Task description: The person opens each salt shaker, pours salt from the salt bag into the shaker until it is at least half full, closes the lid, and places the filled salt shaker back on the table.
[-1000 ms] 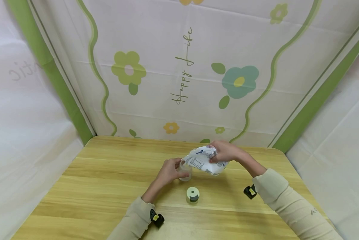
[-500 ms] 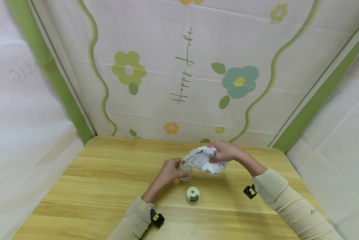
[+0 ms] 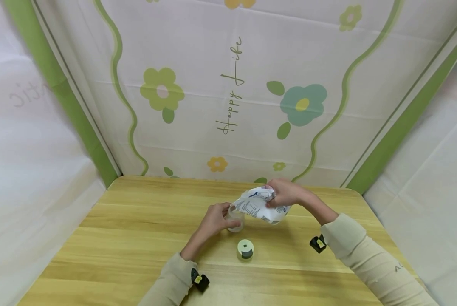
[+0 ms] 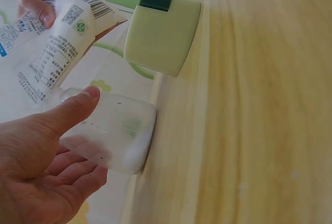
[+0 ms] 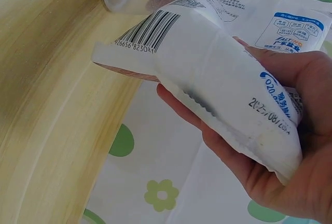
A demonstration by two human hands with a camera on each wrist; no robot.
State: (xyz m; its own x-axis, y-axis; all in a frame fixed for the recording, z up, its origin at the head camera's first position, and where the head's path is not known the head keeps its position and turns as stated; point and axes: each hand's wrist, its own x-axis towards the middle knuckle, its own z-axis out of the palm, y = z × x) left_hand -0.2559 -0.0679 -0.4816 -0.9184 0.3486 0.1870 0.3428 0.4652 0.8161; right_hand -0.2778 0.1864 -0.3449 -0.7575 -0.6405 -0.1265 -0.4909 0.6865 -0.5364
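Observation:
My left hand (image 3: 212,219) grips a clear jar (image 4: 116,128) that stands on the table, thumb on one side and fingers on the other. White material lies at the jar's bottom. With my right hand (image 3: 288,194) I hold a white printed packet (image 5: 207,73), barcode and blue lettering on it, tilted so its end meets the jar's mouth. Whether anything is flowing cannot be seen. Nearer to me than the jar sits a pale green round cap-like piece (image 4: 162,40) with a dark green patch on top.
The wooden table (image 3: 136,238) has rounded far corners. Behind it hangs a white curtain (image 3: 198,76) with printed flowers and green borders, and more white fabric closes both sides. A small black camera (image 3: 200,280) is on the left wrist, another black camera (image 3: 318,244) on the right.
The head view has shifted slightly. Both hands, the jar, the packet and the green piece keep practically the same positions.

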